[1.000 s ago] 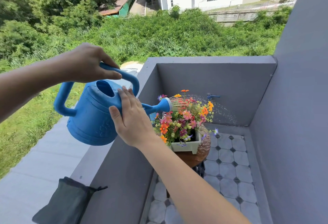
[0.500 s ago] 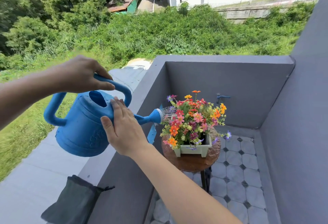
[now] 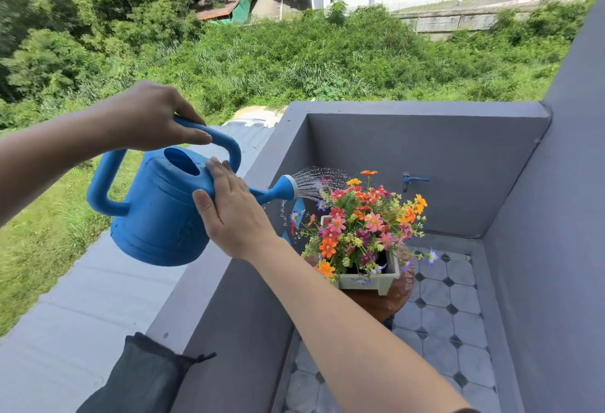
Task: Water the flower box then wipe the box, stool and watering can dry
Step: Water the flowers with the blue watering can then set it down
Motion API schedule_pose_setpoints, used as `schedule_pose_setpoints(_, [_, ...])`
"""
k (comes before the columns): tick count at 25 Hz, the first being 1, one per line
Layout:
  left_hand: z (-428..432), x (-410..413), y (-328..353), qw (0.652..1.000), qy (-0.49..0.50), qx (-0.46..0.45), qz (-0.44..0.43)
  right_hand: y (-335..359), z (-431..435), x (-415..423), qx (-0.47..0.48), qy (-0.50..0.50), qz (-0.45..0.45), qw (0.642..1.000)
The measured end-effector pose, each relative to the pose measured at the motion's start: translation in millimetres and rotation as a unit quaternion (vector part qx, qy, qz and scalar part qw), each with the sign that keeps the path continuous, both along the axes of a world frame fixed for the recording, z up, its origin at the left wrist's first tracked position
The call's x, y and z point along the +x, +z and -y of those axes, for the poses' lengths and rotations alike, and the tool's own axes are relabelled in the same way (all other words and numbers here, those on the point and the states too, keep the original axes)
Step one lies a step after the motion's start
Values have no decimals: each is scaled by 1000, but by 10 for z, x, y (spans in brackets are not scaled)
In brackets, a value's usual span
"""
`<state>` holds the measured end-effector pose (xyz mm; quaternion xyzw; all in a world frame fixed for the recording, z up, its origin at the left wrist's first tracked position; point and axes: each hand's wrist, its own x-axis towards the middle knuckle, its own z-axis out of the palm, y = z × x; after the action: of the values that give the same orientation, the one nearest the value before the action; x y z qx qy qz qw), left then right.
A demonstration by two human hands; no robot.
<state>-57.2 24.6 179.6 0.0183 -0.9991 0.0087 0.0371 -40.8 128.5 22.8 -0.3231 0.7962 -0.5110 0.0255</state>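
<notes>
I hold a blue watering can (image 3: 157, 213) tilted to the right above the grey balcony wall. My left hand (image 3: 154, 118) is closed around its top handle. My right hand (image 3: 234, 213) lies flat against the can's side at the base of the spout. Water sprays from the rose (image 3: 289, 187) onto the colourful flowers (image 3: 360, 226). These stand in a pale green flower box (image 3: 376, 280) on a round brown wooden stool (image 3: 393, 298).
A dark grey cloth (image 3: 140, 380) hangs over the top of the grey wall (image 3: 209, 281) at lower left. A blue tap (image 3: 413, 179) sticks out of the back wall. The balcony floor (image 3: 442, 330) is tiled grey with dark diamonds. Beyond the wall is a drop to grass.
The view has shifted a little between frames. Water sprays in a wider fan onto the flowers than half a second ago. Both hands keep their places on the can.
</notes>
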Motion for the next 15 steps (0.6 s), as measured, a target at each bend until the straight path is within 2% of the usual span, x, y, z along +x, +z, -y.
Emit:
schedule_pose_setpoints(6, [10,123,-3,999,17,-15,28,-35,49,156,-6,18,22,1000])
schedule_pose_setpoints(15, [-399,367,38,997,-31,8,66,-116,-230,592,-53,-64,-6,997])
